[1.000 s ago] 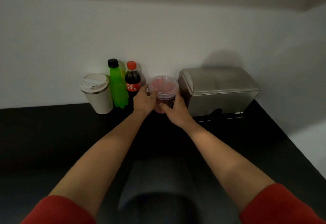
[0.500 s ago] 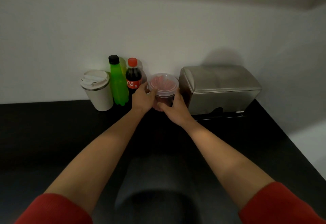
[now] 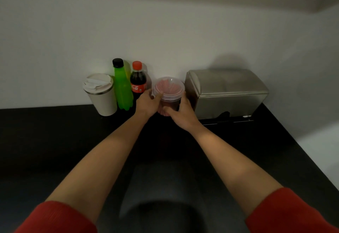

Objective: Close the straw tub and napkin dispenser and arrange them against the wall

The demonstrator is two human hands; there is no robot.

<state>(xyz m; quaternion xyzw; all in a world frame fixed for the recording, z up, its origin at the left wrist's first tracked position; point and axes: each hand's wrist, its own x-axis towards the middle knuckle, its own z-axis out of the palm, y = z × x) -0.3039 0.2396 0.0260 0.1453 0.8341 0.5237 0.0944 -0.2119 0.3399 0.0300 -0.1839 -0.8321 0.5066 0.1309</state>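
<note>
A clear plastic straw tub with red straws inside and a clear lid on top stands on the black counter close to the white wall. My left hand grips its left side and my right hand grips its right front, both wrapped around the tub below the lid. Just right of the tub sits the steel napkin dispenser, its lid down, standing against the wall.
Left of the tub stand a cola bottle, a green bottle and a white lidded cup, all in a row along the wall. The black counter ends at the right edge near a pale floor.
Both hands have slid the tub slightly further back toward the wall, between the cola bottle and the dispenser. The grip is unchanged.
</note>
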